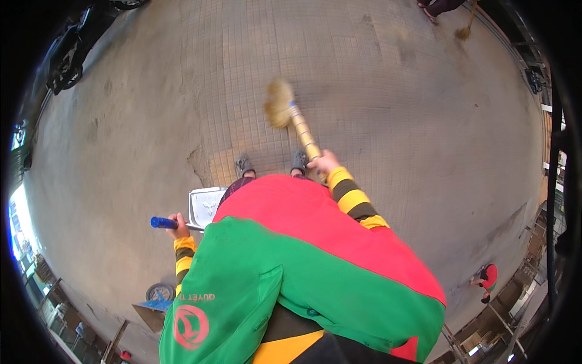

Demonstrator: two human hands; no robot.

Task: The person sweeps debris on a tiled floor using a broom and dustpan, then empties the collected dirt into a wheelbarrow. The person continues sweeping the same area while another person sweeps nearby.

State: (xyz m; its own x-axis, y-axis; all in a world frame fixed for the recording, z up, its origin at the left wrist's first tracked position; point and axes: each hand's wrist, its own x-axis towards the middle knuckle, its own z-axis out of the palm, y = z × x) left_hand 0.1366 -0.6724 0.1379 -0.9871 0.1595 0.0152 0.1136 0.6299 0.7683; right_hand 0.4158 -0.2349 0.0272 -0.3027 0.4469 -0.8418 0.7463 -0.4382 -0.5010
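Note:
My right hand is closed round the pale, banded handle of a straw broom. The broom's head, blurred by motion, points away from me over the tiled floor, ahead of my feet. Off to my left, my left hand grips the blue-ended handle of a dustpan. The pan is a light metal tray with a raised rim, beside my left leg, and part of it is hidden behind my clothing. Whether the broom touches the floor I cannot tell.
Grey paved floor spreads around me. Motorbikes stand at the far left. A person's legs and another broom show at the far right. Behind me are a blue wheeled cart and a person in red and green.

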